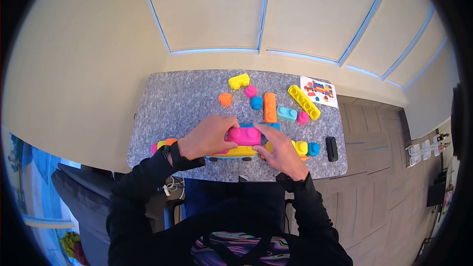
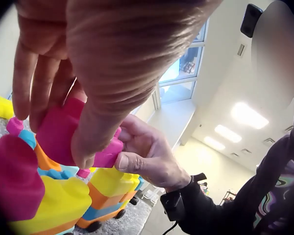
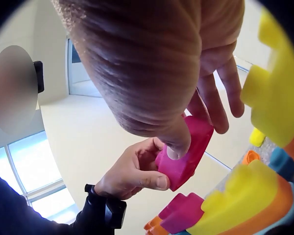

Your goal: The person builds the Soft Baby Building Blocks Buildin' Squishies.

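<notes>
Pink block (image 1: 245, 137): held by both hands over the built row, just above its yellow layer (image 1: 240, 151); right wrist view shows it apart from the blocks below.
Left hand (image 1: 207, 135): fingers and thumb pinch one end.
Right hand (image 1: 284, 150): fingers and thumb pinch the other end.
Slip risk: smooth sides, fingertip hold; uneven squeeze could twist it loose.
Seating risk: if lowered crooked, it might catch on the studs and tip or knock blocks off.
Rolling risk: dark wheels (image 2: 94, 226) under the row; a sideways shove could set it moving on the bench (image 1: 162, 98).
Material: looks like smooth, moulded plastic, soft sheen.
Shapes: rounded edges, fat studs; orange block (image 1: 270, 107) oblong, yellow bar (image 1: 304, 102) long with round hollows.
Bench surface: grey, speckled.
</notes>
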{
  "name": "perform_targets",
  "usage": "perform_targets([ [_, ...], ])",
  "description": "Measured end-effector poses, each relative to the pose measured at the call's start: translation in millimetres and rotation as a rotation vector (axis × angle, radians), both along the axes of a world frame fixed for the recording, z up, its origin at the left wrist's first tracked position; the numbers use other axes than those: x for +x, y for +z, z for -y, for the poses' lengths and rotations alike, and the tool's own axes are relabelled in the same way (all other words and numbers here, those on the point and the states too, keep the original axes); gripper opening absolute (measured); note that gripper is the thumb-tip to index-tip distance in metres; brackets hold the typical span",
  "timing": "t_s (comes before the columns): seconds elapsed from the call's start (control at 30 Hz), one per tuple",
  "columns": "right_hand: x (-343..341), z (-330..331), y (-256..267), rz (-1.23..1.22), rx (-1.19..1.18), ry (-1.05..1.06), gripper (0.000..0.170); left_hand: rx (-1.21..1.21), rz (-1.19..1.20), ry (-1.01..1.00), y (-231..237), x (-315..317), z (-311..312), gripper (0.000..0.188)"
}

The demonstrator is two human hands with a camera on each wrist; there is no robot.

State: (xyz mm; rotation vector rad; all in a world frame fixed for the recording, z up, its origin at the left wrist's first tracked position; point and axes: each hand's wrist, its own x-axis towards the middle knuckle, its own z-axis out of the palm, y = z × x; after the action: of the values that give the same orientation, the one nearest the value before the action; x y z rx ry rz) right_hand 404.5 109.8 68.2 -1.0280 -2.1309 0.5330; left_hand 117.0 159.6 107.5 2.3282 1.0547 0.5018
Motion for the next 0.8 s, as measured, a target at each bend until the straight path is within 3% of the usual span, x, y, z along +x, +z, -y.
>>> perform_targets([
  [0.1, 2.3, 1.6, -6.4, 0.017, -0.081, 0.022, 0.063, 0.019, -0.001, -0.016, -13.7, 1.4, 6.6, 0.049],
  [0.33, 5.6, 1.9, -15.8, 0.103, -0.021, 0.025, 0.057, 0.051, 0.042, -0.029, -39.3, 2.3, 16.6, 0.057],
  [0.8, 3.9, 0.1, -18.6, 0.195, 0.001, 0.046, 0.051, -0.018, -0.006, -0.006, -55.3, 2.8, 18.2, 0.05],
])
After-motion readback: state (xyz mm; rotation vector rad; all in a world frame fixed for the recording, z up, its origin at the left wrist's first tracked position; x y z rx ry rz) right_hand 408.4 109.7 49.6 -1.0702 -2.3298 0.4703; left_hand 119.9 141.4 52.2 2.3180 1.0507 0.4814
